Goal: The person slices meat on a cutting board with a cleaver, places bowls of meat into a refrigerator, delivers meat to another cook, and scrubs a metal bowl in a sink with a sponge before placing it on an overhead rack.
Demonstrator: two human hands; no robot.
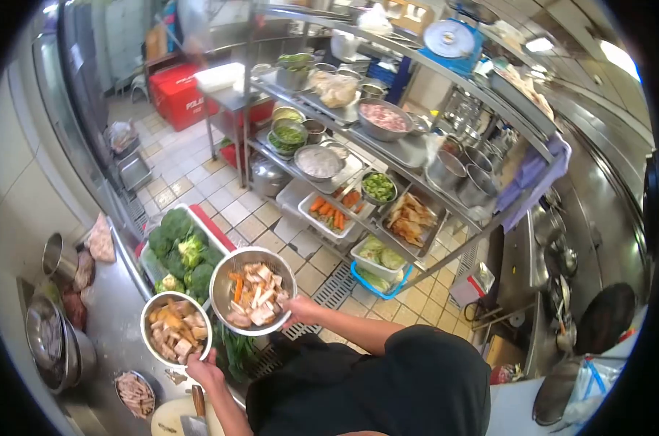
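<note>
My left hand (pixel 205 369) grips the lower rim of a round metal bowl (pixel 146 344) filled with chunks of pale brown meat (pixel 178 330). With my right hand (pixel 300 311) I hold the rim of a wider steel bowl (pixel 217 283), which has pale meat pieces (pixel 264 311) and a few orange carrot strips (pixel 238 289) in it. The two bowls are side by side, almost touching. Behind them, broccoli heads (pixel 190 249) fill a tray. Below the left bowl, a cleaver (pixel 195 423) with a wooden handle lies on a round cutting board (pixel 164 416).
A small bowl of sliced meat (pixel 135 392) and stacked metal bowls (pixel 82 356) stand on the steel counter (pixel 111 320). Ahead, a metal rack (pixel 322 109) carries vegetables, meat and pots. A red cooler (pixel 175 98) sits on the tiled floor. Woks (pixel 607 320) are at the right.
</note>
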